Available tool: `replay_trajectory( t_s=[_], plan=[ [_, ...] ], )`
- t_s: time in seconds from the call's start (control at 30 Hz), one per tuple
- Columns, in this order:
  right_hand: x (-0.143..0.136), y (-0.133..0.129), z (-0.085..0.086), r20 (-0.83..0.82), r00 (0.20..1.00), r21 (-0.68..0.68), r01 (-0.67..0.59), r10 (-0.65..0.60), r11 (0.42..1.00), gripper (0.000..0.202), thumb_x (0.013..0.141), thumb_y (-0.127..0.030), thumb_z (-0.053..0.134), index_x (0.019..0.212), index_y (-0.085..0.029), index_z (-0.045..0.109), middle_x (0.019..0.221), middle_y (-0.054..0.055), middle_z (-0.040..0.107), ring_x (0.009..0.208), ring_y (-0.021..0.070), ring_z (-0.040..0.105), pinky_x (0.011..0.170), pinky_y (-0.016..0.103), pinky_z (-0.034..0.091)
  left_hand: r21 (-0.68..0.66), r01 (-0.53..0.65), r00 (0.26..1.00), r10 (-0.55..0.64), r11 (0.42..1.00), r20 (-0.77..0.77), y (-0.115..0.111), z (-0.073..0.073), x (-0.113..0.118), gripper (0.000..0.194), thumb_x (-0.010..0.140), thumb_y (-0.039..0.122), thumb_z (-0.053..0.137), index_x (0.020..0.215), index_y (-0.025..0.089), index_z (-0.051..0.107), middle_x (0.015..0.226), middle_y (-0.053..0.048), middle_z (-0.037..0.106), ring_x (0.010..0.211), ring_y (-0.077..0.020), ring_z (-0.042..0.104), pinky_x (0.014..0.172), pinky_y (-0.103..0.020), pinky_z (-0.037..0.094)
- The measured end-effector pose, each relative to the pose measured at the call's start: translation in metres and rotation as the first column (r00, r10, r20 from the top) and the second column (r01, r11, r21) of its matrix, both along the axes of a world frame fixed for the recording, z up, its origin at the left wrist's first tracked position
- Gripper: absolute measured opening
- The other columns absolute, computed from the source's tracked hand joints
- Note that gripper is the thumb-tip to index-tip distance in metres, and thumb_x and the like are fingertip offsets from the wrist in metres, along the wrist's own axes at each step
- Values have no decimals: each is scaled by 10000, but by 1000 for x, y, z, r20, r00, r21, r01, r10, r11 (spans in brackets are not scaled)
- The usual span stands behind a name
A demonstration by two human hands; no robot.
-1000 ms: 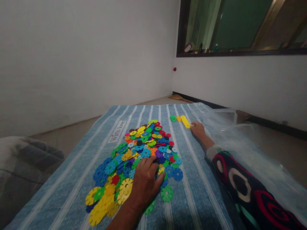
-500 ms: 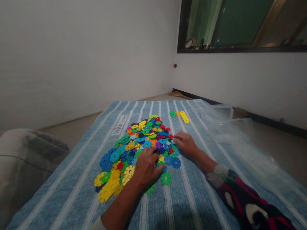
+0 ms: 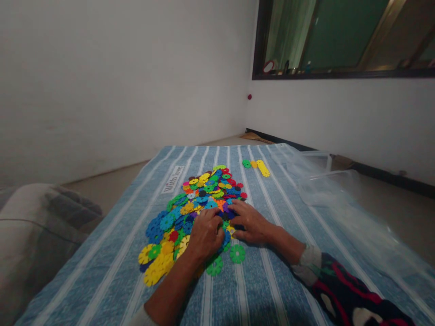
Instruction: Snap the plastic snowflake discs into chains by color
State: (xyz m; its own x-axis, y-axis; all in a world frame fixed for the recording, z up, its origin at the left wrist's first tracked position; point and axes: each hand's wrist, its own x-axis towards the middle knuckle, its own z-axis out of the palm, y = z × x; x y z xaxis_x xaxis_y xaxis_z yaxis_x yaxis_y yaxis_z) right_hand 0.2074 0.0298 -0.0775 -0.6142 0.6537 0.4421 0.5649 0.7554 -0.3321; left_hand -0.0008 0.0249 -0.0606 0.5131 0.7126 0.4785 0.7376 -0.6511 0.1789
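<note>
Discs (image 3: pixel 187 208), notched plastic, mixed colours; head view: heaped mid-length on striped cloth (image 3: pixel 118 235). Left hand (image 3: pixel 206 232): over the heap, fingers bent. Right hand (image 3: pixel 253 224): at the heap's right side, fingertips among the discs; whether either hand pinches one, cannot tell. Handling, as judged: part the layers lightly, lift single pieces by the rim, lest neighbours slide. Orientation: round pieces, many lying flat, pointing no one way; heap's long axis from near left to far right, narrower at the far end.
</note>
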Motion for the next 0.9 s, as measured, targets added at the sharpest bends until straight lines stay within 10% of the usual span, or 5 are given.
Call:
replay_trajectory(
  t_s=[0.37,0.9],
  plan=[
    [-3,-4,1,9,1000,-49,25,-24,998,320,753,-404,742,977,-177,721,1384,156,504,1361,355,349,1082,549,313,99,13,999,-17,995,39,-1,0,5,164,775,121,505,713,179,646,1060,-121,667,915,-252,591,798,-440,498],
    [-14,0,11,-566,815,-391,-129,-128,911,65,705,-256,768,686,-213,723,1128,58,670,1107,217,594,1009,381,423,175,59,987,-83,983,139,-1,4,7,217,902,204,482,746,186,633,954,-108,700,897,-224,623,804,-401,513]
  ],
)
